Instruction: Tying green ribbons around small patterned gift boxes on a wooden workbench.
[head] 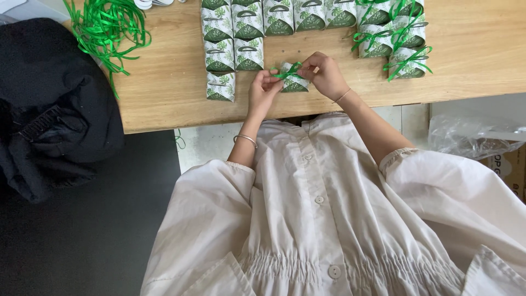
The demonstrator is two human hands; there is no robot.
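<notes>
Gift box [295, 83] with the leaf print sits at the near edge of the wooden table [164, 98] — left hand [263, 90] and right hand [324, 74] both pinching its green ribbon [289, 70]. Tied boxes [402, 46] sit off right, loose ribbons [107, 27] far left.

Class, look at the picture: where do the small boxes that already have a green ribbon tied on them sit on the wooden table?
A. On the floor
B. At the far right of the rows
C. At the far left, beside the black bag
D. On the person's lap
B: the ribboned boxes cluster at the right end of the rows, while the loose ribbon pile lies at the left.
</notes>
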